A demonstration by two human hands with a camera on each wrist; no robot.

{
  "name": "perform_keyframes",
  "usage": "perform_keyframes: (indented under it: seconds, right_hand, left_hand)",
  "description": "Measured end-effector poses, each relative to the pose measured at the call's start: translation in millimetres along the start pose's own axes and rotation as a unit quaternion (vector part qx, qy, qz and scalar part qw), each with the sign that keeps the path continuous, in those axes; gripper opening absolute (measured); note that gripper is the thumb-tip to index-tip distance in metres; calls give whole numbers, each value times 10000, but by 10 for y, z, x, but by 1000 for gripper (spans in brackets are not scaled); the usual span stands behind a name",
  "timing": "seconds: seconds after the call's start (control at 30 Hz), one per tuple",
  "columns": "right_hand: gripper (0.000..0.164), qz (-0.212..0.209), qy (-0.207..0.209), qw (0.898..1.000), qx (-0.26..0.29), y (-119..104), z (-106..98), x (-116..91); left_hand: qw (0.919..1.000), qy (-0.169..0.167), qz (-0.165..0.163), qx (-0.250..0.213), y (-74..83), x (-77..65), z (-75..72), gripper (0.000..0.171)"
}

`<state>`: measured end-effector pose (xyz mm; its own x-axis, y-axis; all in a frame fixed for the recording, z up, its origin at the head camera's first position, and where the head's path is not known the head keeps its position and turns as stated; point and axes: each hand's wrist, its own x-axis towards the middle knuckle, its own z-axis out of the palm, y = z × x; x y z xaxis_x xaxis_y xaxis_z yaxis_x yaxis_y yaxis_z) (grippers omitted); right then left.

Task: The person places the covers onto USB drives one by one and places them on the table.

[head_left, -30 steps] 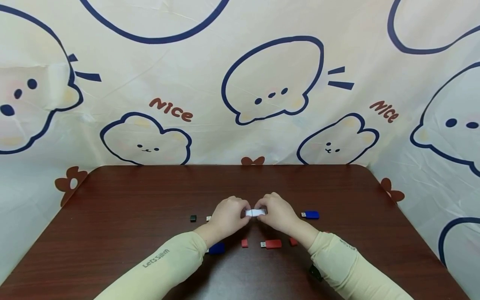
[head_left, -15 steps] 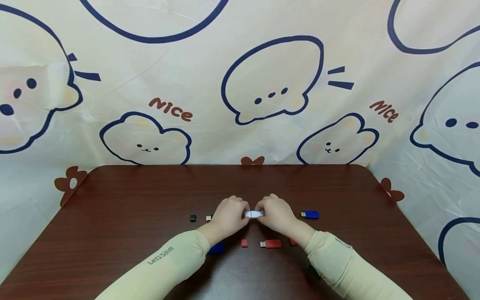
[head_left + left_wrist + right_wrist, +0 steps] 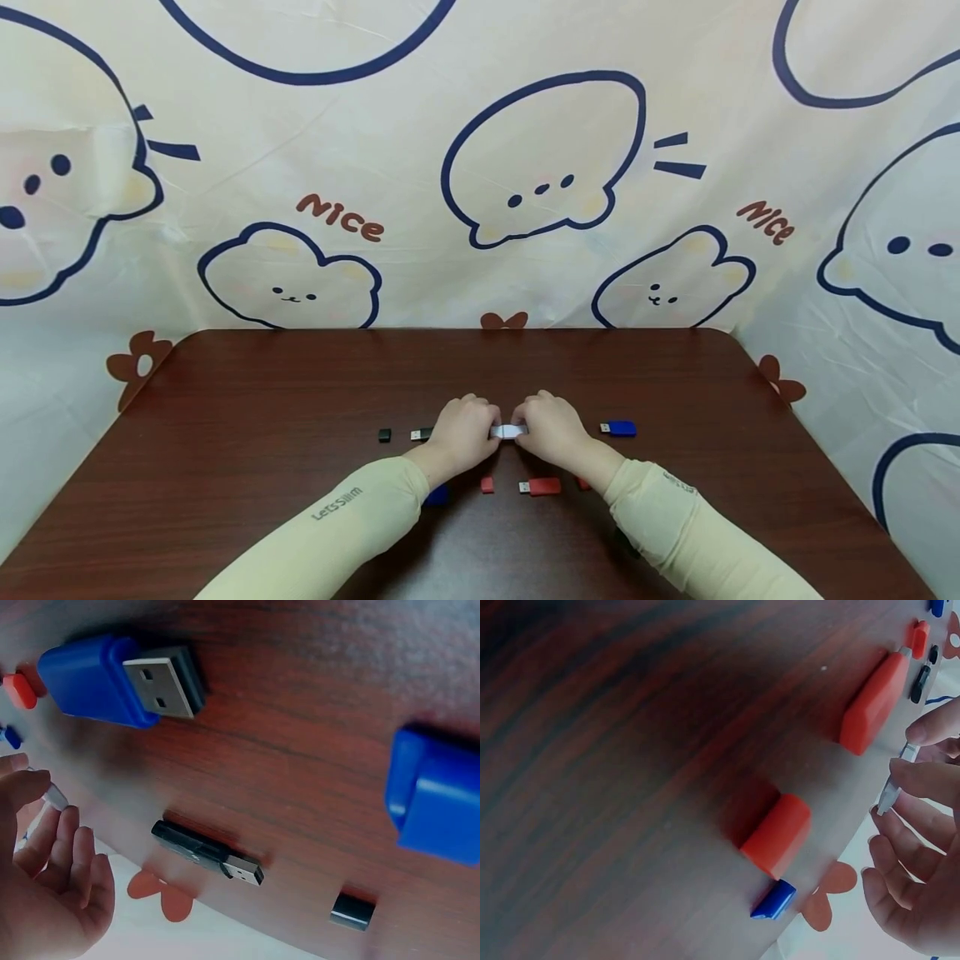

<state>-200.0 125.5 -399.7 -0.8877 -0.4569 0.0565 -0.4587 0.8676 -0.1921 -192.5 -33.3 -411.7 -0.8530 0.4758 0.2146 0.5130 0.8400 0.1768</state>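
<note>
A white USB stick [image 3: 510,432] with a seam across it lies level between my two hands over the middle of the table. My left hand [image 3: 462,433] pinches its left end between thumb and fingers. The right hand [image 3: 553,427] pinches the right end the same way. In the left wrist view, part of the white stick [image 3: 56,796] shows at the left fingertips. The right wrist view has it edge-on, the white stick [image 3: 892,791] crossing between the fingers. Both ends are partly hidden by fingers.
Around the hands lie a black USB stick [image 3: 422,434], a black cap [image 3: 385,435], a blue stick [image 3: 618,428], a red cap [image 3: 487,485] and a red stick [image 3: 540,487]. Another blue stick [image 3: 97,681] and a blue piece [image 3: 442,799] sit near the left wrist. A red piece [image 3: 778,834] is near the right wrist.
Both hands have come slightly nearer to me with the white USB stick, keeping their pinch. The left forearm has shifted a little right, uncovering more of the black stick.
</note>
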Motion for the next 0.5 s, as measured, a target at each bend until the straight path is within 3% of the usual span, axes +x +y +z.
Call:
perform_keyframes:
  seconds: [0.5]
  right_hand:
    - [9, -16, -260, 9997, -41, -30, 70, 37]
  left_hand:
    - [9992, -248, -105, 279, -5, -16, 71, 11]
